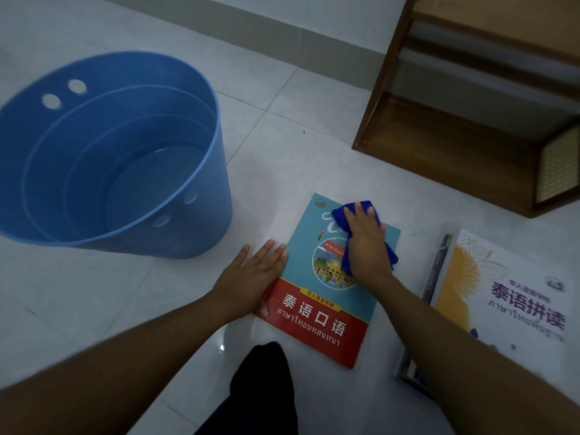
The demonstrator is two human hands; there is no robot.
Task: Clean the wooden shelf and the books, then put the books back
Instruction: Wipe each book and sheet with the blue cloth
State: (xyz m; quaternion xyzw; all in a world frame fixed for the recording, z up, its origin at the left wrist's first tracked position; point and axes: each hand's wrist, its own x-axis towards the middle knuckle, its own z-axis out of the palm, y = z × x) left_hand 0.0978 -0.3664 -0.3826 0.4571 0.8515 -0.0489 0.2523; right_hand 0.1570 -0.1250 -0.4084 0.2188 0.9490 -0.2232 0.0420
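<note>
I see a pale tiled floor [282, 158]. A blue bucket [106, 158] stands on it at the left, and a wooden shelf [445, 133] stands by the wall. A teal-and-red book [317, 309] lies flat between them, with a white book [508, 296] just beside it, atop others.

Head camera looks steeply down, close over the tiled floor [276, 171].

Bare floor [276, 158] between bucket [110, 152] and shelf [455, 127]
</note>
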